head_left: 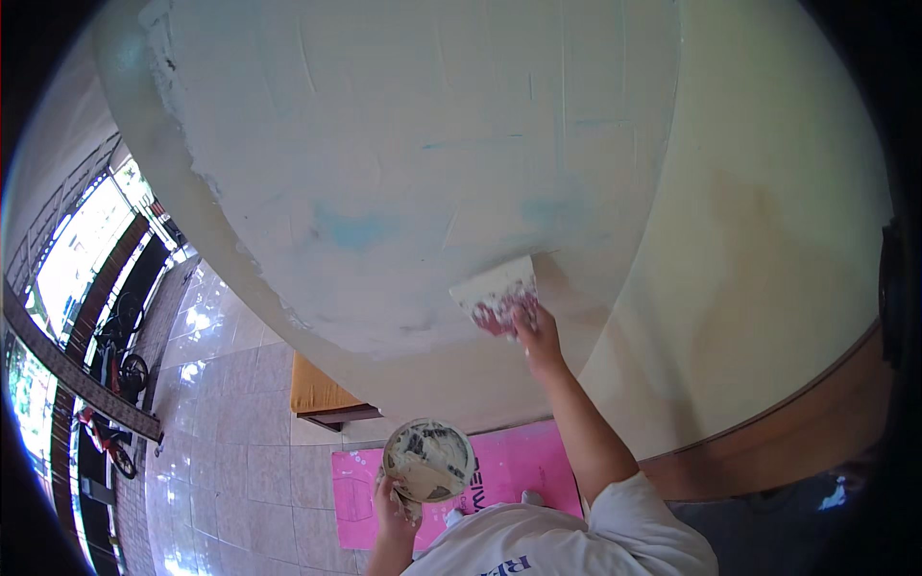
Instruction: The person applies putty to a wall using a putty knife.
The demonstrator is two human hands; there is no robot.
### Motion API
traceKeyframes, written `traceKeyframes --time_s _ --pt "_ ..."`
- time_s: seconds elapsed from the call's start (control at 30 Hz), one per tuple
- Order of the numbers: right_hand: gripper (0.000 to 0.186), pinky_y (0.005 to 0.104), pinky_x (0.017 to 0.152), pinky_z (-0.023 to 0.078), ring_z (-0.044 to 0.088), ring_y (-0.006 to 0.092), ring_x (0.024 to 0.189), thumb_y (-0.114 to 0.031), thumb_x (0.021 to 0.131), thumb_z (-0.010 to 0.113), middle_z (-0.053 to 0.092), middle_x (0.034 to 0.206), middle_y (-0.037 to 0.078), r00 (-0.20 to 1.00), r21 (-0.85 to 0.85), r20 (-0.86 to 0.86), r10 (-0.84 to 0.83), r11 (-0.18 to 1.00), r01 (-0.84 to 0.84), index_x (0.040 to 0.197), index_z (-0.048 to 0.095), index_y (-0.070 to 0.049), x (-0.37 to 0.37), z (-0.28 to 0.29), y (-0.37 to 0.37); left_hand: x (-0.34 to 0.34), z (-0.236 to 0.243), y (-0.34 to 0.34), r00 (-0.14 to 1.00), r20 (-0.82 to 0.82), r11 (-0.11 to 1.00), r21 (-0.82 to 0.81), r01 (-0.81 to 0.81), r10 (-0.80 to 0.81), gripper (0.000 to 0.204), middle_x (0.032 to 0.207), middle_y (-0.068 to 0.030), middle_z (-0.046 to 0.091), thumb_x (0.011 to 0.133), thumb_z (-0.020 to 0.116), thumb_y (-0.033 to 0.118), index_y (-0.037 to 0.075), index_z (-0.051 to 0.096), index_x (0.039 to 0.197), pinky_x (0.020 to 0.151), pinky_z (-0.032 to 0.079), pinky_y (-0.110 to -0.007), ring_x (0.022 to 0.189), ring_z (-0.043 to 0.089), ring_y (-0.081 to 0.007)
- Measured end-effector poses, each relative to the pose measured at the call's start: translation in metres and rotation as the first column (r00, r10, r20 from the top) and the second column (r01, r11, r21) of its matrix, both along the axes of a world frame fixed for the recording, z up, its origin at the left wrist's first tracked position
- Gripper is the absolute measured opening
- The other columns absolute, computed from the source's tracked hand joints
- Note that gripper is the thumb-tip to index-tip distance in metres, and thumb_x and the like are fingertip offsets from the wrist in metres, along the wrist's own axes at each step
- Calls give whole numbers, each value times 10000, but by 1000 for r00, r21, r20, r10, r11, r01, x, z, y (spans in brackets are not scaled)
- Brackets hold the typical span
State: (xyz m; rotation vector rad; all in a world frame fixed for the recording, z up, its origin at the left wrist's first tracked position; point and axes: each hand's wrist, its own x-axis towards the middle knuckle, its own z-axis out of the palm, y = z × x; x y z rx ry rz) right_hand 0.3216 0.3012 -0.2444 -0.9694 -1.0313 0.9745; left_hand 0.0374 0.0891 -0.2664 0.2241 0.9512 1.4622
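Observation:
My right hand [535,329] grips a wide putty knife [497,286], its pale blade up against the wall and its reddish handle end smeared with putty. The wall [403,182] carries a whitish skim coat with bluish patches and thin ridges showing through. Low on the left, my left hand [394,504] holds a round tub [429,461] tilted toward me. Creamy putty and dark bare spots show inside it, and putty sticks to the fingers below its rim.
Under my feet lies a pink printed sheet [355,518] on the tiled floor [235,461]. An orange-topped bench [322,389] stands against the wall's foot. At the far left, bicycles [120,374] stand near a bright gate. A brown skirting band [768,432] runs along the right.

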Motion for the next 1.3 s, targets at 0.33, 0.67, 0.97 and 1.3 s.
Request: traceKeyframes --time_s 0.33,0.67,0.97,1.3 --pt "324 232 547 419 543 78 634 -336 913 610 618 824 3 988 -388 -140 -67 922 8 1071 614 -54 46 -191 -46 -11 -34 2 1000 19 1000 -4 19 -18 347 1193 -120 591 953 380 216 59 517 1232 940 488 -424 1094 584 -273" --pt "344 266 566 425 467 69 605 -381 928 577 571 732 7 995 -129 95 -30 991 42 998 633 -49 24 -39 -9 -11 -3 12 990 -3 990 0 142 -142 347 1202 -128 583 948 405 233 63 515 1230 938 489 -422 1098 581 -270" --pt "362 240 483 363 426 60 554 -387 915 597 524 707 -28 994 -395 -75 -83 917 47 1073 613 -62 14 -191 -60 -17 -14 16 990 8 990 2 138 -138 305 1133 -107 599 903 461 93 47 523 1198 882 518 -388 1040 604 -253" --pt "378 311 576 468 620 187 661 -386 913 586 658 778 92 875 -20 384 -295 945 327 991 639 -20 11 -134 19 -15 -7 14 978 -55 979 23 202 -200 327 1208 -114 573 939 412 181 82 499 1239 944 486 -416 1112 568 -272"
